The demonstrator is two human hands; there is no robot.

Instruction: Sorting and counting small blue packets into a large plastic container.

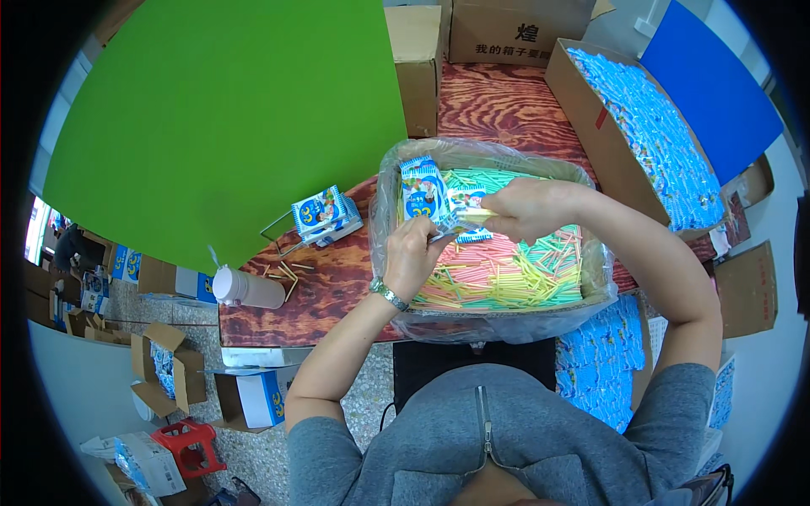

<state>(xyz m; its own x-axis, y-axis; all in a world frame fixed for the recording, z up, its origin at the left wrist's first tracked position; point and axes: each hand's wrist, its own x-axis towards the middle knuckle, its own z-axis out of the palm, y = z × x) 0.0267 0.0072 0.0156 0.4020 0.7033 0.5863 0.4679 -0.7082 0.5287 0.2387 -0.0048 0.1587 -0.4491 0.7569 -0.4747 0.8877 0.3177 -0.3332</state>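
Above a plastic-lined box (498,316), my left hand (409,257) pinches the edge of a small blue-and-white packet (447,224). My right hand (536,208) is closed around a few pale yellow sticks (477,216), whose ends meet the packet's mouth; whether they are inside it I cannot tell. Loose pink, yellow and green sticks (498,274) fill the box below both hands. Two more blue-and-white packets lie on the sticks: one upper packet (422,187) beyond my left hand, and another (468,198) partly hidden by my hands.
Left of the box, packets (319,212) rest by a wire stand, with a pale pink bottle (249,287) and loose sticks nearby. A big green board (228,118) rises behind them. At right stands a long carton (603,139) full of blue packets. Brown cartons (418,80) stand at the back.
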